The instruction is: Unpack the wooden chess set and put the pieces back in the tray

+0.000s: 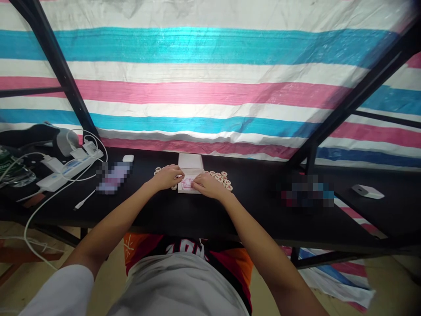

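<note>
A small white box (190, 161) stands with its lid folded back on the black table. In its tray lies a folded sheet with pink lines (187, 182). My left hand (167, 177) is at the box's left side, its curled fingertips over the edge; what they grip is too small to make out. From the right, my right hand (210, 185) reaches over the box, fingers closed at the pink-lined sheet. Round pale Chinese chess pieces with red marks (222, 177) lie beside my right hand. A few more pieces (158, 170) show by my left hand, partly hidden.
On the left are a phone (114, 177), a white earbud case (128, 158), a cable plug (80, 205) and a power strip (70, 171) with looping cords. A blurred object (307, 191) and a white charger (367, 192) lie right. Black frame bars (355, 96) slant above the table (256, 215).
</note>
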A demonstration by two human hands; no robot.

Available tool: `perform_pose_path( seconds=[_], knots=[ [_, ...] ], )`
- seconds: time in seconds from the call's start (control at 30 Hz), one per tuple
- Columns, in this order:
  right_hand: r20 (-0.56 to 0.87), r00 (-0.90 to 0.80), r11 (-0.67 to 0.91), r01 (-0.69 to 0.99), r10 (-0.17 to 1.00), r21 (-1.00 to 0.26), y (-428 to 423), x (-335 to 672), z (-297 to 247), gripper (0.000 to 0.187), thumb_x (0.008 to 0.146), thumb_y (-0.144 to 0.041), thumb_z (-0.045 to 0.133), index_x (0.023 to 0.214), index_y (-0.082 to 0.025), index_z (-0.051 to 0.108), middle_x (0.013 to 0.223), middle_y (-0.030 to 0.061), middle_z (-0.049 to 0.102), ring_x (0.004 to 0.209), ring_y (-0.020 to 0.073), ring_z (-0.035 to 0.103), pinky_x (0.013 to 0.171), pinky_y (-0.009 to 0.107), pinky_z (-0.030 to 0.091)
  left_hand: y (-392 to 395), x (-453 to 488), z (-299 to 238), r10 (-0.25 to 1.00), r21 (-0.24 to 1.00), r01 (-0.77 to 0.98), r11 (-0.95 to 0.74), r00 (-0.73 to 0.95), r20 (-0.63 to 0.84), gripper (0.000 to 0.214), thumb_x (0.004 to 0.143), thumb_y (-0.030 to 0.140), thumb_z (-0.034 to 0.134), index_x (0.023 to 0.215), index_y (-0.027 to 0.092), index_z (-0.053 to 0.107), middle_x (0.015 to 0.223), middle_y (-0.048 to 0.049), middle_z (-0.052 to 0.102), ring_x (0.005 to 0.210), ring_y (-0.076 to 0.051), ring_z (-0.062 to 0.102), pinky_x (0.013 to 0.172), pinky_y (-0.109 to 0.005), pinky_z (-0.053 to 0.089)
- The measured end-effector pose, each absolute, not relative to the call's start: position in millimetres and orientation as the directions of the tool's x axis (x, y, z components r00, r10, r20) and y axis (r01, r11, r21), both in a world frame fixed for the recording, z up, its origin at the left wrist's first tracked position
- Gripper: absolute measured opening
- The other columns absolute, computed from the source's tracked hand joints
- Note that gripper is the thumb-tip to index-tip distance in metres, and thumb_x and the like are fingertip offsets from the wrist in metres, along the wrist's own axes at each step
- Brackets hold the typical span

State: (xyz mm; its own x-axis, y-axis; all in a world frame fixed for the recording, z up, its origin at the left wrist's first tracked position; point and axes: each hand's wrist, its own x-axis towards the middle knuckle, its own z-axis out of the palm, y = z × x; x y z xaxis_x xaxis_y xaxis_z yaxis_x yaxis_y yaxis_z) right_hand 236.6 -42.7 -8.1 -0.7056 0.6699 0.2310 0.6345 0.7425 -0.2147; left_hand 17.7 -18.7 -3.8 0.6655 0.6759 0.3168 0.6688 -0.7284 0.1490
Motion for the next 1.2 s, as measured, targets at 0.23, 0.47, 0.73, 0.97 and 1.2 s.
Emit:
perform_pose_path(
  seconds=[0.23,0.47,0.73,0.97,1.2],
  knots=[
    [0.239,-0.675,0.714,0.681,0.698,-0.163,-42.0,229.0,-11.9,0.037,0.094,-0.023,0.036,0.077,-0.015,0.069,0.081,0.0082,0.068,0.081,0.0168,0.058,0.083,0.028,0.036,-15.2,15.8,-7.9,0.688,0.147,0.679,-0.719,0.667,0.287,0.024,0.087,0.029,0.049,0.097,0.02,0.07,0.091,-0.0062,0.065,0.088,-0.021,0.058,0.082,-0.033,0.044],
    [0.532,-0.044,0.339,0.814,0.845,-0.471,-10.2,295.5,-17.2,0.035,0.091,-0.034,0.04,0.105,-0.017,0.067,0.101,0.0087,0.068,0.092,0.0195,0.059,0.084,0.029,0.041,-15.3,12.3,-3.4,0.714,0.184,0.695,-0.695,0.638,0.289,0.024,0.087,0.028,0.048,0.097,0.02,0.069,0.095,-0.0062,0.065,0.091,-0.021,0.057,0.083,-0.032,0.045],
    [0.118,0.103,-0.031,0.868,0.988,-0.496,12.6,354.2,-47.2,0.029,0.08,-0.038,0.054,0.093,-0.021,0.074,0.091,0.007,0.072,0.09,0.0213,0.062,0.079,0.028,0.043,-7.0,-5.4,3.7,0.78,0.209,0.762,-0.614,0.544,0.31,0.029,0.087,0.031,0.046,0.098,0.019,0.069,0.095,-0.007,0.064,0.092,-0.021,0.057,0.083,-0.031,0.044],
    [0.216,0.208,-0.09,0.885,0.954,-0.456,11.9,352.6,-49.6,0.031,0.082,-0.027,0.047,0.099,-0.02,0.072,0.099,0.0103,0.07,0.091,0.0219,0.062,0.077,0.03,0.044,5.4,-26.6,3.1,0.828,0.232,0.813,-0.534,0.448,0.337,0.03,0.085,0.033,0.045,0.097,0.019,0.069,0.095,-0.0065,0.064,0.093,-0.021,0.057,0.081,-0.03,0.045],
    [0.21,0.22,-0.098,0.876,0.953,-0.471,7.0,348.9,-44.3,0.034,0.082,-0.036,0.05,0.103,-0.018,0.07,0.102,0.0127,0.069,0.094,0.0257,0.061,0.078,0.033,0.043,-4.3,-13.1,4.0,0.804,0.259,0.768,-0.586,0.51,0.306,0.032,0.087,0.034,0.044,0.099,0.018,0.069,0.094,-0.0069,0.064,0.091,-0.02,0.058,0.081,-0.031,0.045]
  ],
)
